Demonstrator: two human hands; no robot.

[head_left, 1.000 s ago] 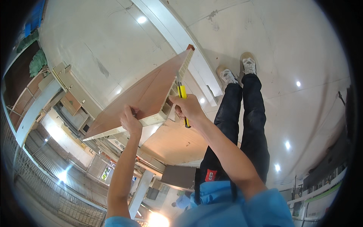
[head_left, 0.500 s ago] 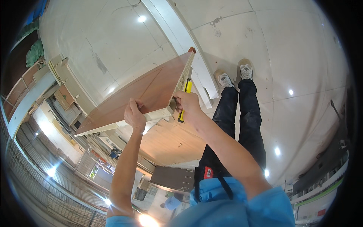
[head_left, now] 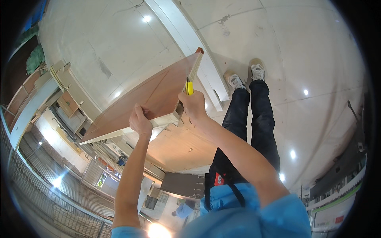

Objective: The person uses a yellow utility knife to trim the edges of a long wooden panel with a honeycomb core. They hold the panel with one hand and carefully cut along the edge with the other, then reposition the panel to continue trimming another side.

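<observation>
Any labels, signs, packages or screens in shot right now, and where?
Red tag: on the dark apron at the person's waist, small and squarish, with white marks.
Red sign: far lower right on a pale wall, small rectangle.
No packages or screens that can be made out.

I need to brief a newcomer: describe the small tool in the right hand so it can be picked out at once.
Start at the big reddish-brown wooden panel held tilted over the glossy floor. The left hand grips its pale near edge; the right hand is at the near right corner. Sticking up from that fist along the panel's edge is the yellow utility knife, the only bright yellow thing there.
</observation>
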